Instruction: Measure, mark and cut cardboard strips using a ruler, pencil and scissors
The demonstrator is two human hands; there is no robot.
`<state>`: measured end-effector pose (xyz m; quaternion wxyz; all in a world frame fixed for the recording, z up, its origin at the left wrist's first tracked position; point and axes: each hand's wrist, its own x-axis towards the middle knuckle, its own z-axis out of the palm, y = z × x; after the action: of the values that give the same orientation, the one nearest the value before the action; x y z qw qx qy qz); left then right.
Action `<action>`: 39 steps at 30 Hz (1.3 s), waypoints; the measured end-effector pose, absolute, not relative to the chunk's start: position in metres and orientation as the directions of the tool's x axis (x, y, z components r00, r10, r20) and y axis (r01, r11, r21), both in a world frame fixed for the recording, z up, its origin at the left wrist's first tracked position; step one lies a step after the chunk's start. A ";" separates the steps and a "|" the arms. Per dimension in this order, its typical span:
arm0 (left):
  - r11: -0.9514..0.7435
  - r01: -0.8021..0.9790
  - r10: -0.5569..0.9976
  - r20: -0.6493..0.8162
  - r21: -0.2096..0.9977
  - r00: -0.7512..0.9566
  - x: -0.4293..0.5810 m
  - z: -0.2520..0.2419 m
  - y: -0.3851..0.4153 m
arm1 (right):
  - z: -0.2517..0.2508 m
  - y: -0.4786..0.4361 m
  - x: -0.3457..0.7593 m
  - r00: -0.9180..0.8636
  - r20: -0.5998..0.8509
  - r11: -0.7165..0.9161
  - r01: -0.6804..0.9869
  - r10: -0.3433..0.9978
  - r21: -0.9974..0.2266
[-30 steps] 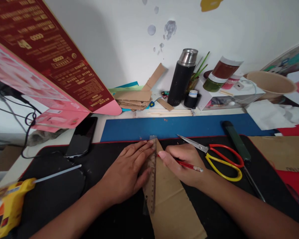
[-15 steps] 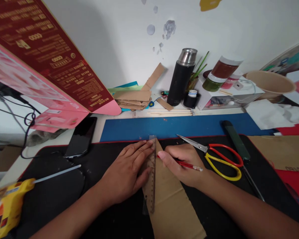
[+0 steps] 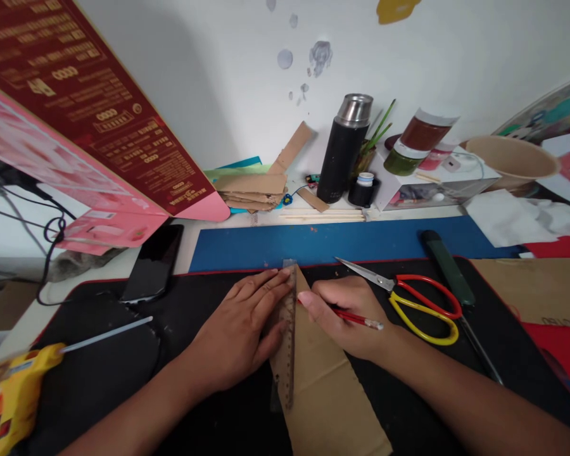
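A clear ruler [image 3: 289, 354] lies lengthwise on a brown cardboard piece [image 3: 330, 386] on the black mat. My left hand [image 3: 244, 329] presses flat on the ruler's upper part and the cardboard, its fingers stretched out. My right hand [image 3: 351, 313] is closed around a red pencil [image 3: 356, 317], whose tip side is at the ruler's right edge, largely hidden by the thumb. To the right of that hand, scissors [image 3: 403, 292] with one red and one yellow handle lie with the blades apart only slightly, if at all.
Left are a yellow glue gun [image 3: 26, 386] and a black phone [image 3: 154, 263]. A green-handled tool [image 3: 449, 269] lies right of the scissors. Behind the blue strip [image 3: 361, 237] stand a black thermos [image 3: 342, 149], jars and a cardboard stack [image 3: 251, 190]. A red and pink box [image 3: 123, 126] leans at upper left.
The camera view has shifted very slightly. Both hands, the ruler and the pencil hold nearly the same places on the cardboard.
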<state>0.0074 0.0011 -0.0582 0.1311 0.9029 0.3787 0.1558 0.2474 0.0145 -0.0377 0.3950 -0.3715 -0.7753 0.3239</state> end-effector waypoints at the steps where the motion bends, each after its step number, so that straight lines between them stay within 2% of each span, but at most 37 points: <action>1: -0.677 0.643 0.726 0.183 0.357 0.663 0.007 -0.058 0.001 | -0.038 0.014 0.247 -0.410 0.377 0.517 0.318 0.831 -0.794; 14: -0.674 0.640 0.729 0.187 0.370 0.659 0.008 -0.058 0.001 | -0.037 0.016 0.249 -0.382 0.309 0.445 0.347 0.871 -0.825; 20: -0.674 0.640 0.728 0.185 0.369 0.660 0.008 -0.057 0.001 | -0.035 0.022 0.253 -0.207 0.290 0.347 0.344 0.934 -0.873; 25: -0.685 0.646 0.722 0.192 0.338 0.665 0.007 -0.060 0.002 | -0.043 0.032 0.256 -0.069 0.149 0.163 0.294 0.986 -0.942; 39: -0.682 0.643 0.725 0.208 0.349 0.656 0.007 -0.061 0.002 | -0.047 0.034 0.255 -0.120 0.076 0.109 0.299 0.990 -0.948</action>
<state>0.0073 0.0017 -0.0610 0.1234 0.9017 0.3792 0.1673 0.2551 0.0337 -0.0465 0.4124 -0.5196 -0.6199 0.4191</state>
